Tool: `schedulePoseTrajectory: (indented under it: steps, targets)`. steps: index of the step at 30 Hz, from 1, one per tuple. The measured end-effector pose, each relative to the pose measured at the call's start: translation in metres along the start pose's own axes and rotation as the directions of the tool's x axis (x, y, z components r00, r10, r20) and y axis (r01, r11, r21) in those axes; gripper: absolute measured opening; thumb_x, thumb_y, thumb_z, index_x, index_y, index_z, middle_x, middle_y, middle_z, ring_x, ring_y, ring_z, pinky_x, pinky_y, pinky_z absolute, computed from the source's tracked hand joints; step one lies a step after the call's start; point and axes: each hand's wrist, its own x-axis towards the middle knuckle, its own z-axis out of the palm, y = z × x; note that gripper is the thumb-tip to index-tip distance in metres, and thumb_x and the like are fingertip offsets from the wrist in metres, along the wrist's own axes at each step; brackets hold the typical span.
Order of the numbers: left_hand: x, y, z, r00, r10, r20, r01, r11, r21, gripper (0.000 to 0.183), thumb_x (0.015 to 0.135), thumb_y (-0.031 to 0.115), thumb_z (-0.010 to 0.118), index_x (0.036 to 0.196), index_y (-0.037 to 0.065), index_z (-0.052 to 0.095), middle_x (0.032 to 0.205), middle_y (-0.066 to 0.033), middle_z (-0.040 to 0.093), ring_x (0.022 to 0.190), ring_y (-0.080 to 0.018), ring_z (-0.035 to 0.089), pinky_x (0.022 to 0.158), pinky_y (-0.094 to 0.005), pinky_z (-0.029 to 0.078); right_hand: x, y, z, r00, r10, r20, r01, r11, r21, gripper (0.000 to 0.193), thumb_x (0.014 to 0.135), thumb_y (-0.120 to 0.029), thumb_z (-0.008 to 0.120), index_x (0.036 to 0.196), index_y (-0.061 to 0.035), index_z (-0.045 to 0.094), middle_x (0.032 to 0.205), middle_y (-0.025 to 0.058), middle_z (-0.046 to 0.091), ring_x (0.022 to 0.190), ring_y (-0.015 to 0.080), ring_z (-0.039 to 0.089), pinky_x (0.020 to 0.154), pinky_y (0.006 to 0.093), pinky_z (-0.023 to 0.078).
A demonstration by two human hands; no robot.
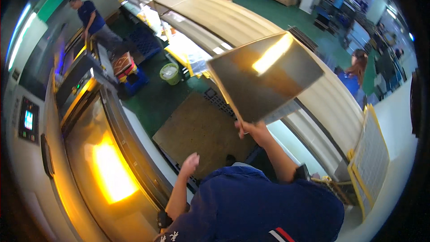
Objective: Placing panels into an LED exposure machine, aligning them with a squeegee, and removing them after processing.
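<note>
A large, thin rectangular panel (264,85) with a dark, glossy face and a pale edge is tilted up at the centre right. A brown patch and a bright yellow glare show on it. My right hand (254,131) grips its near lower corner, fingers wrapped round the edge. Nothing is in my left hand (190,164), which hangs loosely open before my body, the fingers slightly bent and a little blurred. Left of it is a machine with a glossy bed (85,152) that reflects a strong yellow light.
A control screen (28,119) is on the left wall. Below me lies a brown board (201,130) on the floor. A long bench (233,11) with pale ridged covering runs along the right. A green bin (170,75) and red-and-blue crates (130,74) stand ahead. Several people work farther off.
</note>
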Motion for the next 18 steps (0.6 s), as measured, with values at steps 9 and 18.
schedulePoseTrajectory:
  steps: [9, 18]
  targets:
    - [-0.007, 0.231, -0.002, 0.976, 0.192, 0.102, -0.080, 0.752, -0.654, 0.044, 0.096, 0.029, 0.057, 0.128, -0.001, 0.053, 0.118, -0.0158, 0.064, 0.102, -0.0245, 0.064, 0.090, -0.0380, 0.052, -0.026, 0.006, -0.067, 0.921, 0.219, 0.321, -0.150, 0.963, -0.224, 0.026, 0.097, -0.021, 0.053, 0.093, 0.0011, 0.068, 0.072, 0.0066, 0.065, 0.069, 0.0156, 0.063, 0.068, 0.0296, 0.050]
    - [-0.113, 0.151, -0.036, 0.700, 0.036, -0.713, -0.548, 0.666, -0.505, 0.038, 0.090, 0.013, 0.064, 0.124, -0.003, 0.056, 0.114, -0.0115, 0.064, 0.098, -0.0221, 0.063, 0.088, -0.0367, 0.050, 0.039, 0.038, 0.045, 0.913, 0.230, 0.338, -0.161, 0.962, -0.220, 0.025, 0.099, -0.018, 0.051, 0.113, -0.0007, 0.063, 0.092, 0.0078, 0.066, 0.083, 0.0152, 0.062, 0.077, 0.0275, 0.049]
